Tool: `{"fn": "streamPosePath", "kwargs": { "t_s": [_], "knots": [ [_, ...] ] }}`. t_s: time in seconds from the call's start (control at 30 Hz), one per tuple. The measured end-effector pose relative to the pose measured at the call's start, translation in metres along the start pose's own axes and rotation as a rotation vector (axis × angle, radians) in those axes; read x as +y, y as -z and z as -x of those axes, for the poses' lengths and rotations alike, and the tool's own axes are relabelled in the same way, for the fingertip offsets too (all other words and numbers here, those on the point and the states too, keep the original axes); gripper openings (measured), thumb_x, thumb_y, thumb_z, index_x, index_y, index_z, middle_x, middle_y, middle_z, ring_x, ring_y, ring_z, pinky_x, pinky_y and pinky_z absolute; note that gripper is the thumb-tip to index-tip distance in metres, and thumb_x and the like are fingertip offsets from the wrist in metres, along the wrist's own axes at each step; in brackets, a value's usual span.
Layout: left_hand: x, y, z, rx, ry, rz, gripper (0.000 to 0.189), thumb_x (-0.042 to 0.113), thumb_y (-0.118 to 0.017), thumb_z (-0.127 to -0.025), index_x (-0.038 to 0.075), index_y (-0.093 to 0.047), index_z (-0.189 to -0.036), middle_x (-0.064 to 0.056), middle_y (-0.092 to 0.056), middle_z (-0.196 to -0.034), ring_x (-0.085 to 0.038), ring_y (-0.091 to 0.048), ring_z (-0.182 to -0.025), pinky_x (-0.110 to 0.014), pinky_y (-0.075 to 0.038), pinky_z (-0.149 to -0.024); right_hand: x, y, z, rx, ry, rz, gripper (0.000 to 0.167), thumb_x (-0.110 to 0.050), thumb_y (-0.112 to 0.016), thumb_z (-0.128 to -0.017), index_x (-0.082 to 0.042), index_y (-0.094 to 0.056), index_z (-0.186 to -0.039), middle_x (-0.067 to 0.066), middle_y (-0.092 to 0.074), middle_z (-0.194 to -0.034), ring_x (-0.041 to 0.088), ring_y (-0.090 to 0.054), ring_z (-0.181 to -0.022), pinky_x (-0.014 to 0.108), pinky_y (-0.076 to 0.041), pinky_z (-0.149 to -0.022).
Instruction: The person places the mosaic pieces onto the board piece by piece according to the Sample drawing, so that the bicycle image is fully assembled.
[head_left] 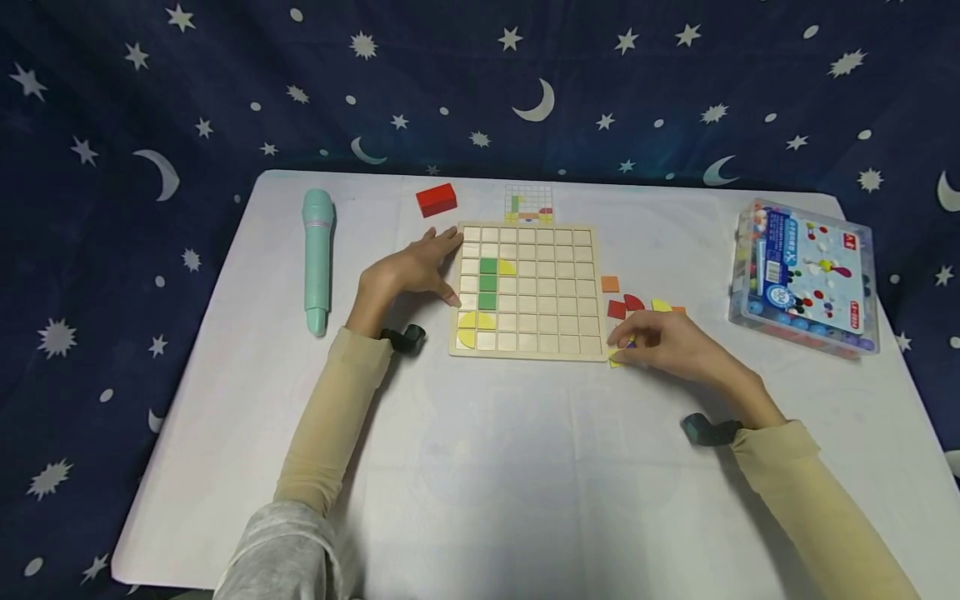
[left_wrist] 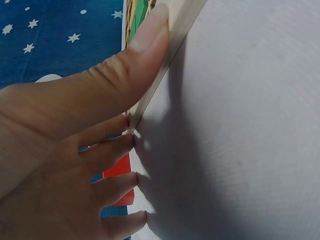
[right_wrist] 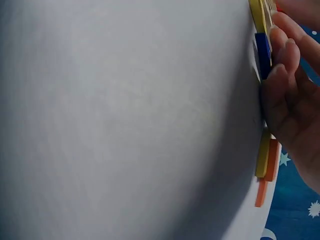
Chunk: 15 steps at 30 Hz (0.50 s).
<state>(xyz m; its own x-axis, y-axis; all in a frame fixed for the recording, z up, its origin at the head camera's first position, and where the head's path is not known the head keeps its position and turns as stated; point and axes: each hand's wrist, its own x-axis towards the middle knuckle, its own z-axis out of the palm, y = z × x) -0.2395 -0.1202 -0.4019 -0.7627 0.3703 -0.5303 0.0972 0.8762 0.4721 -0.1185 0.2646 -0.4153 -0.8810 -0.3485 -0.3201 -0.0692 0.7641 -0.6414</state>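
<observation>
A square wooden grid board [head_left: 540, 304] lies mid-table. It carries several green squares [head_left: 488, 283] and yellow quarter-circle pieces [head_left: 467, 337] in its left columns. My left hand [head_left: 412, 271] is spread at the board's left edge, thumb [left_wrist: 150, 37] resting on the rim. Beyond the right edge my right hand [head_left: 663, 342] is low over loose pieces, thumb and fingertips bent toward each other. By its fingertips are a yellow piece [head_left: 615, 360] and a blue piece [right_wrist: 263, 56]; I cannot tell whether it pinches either one.
Red pieces [head_left: 617, 309], an orange square [head_left: 610, 284] and a yellow piece [head_left: 662, 305] lie around the right hand. A small pattern card [head_left: 528, 202] and red block [head_left: 437, 200] are behind the board. A green microphone [head_left: 318, 262] lies left; a clear box of beads [head_left: 806, 275] stands right.
</observation>
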Motion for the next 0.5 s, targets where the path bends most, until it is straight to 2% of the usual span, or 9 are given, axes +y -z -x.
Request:
{"fn": "streamPosePath", "kwargs": {
  "t_s": [0.3, 0.5],
  "knots": [
    [0.0002, -0.0002, -0.0001, 0.001, 0.006, 0.003, 0.119, 0.024, -0.092, -0.075, 0.023, -0.017, -0.167, 0.003, -0.005, -0.175, -0.022, 0.007, -0.162, -0.061, -0.012, -0.127, 0.0007, -0.0030, -0.0015, 0.014, 0.106, 0.073, 0.028, -0.015, -0.090, -0.080, -0.010, -0.077, -0.104, 0.004, -0.061, -0.089, 0.019, -0.052, -0.077, 0.023, -0.043, -0.064],
    [0.0006, 0.0002, 0.0001, -0.003, 0.005, 0.003, 0.118, 0.025, -0.092, -0.075, 0.023, -0.017, -0.167, 0.003, -0.005, -0.175, -0.022, 0.007, -0.162, -0.061, -0.012, -0.128, 0.0015, -0.0050, -0.0026, 0.021, 0.117, 0.108, 0.024, -0.012, -0.089, -0.079, -0.011, -0.078, -0.100, 0.004, -0.059, -0.087, 0.019, -0.051, -0.078, 0.024, -0.042, -0.064]
  ]
}}
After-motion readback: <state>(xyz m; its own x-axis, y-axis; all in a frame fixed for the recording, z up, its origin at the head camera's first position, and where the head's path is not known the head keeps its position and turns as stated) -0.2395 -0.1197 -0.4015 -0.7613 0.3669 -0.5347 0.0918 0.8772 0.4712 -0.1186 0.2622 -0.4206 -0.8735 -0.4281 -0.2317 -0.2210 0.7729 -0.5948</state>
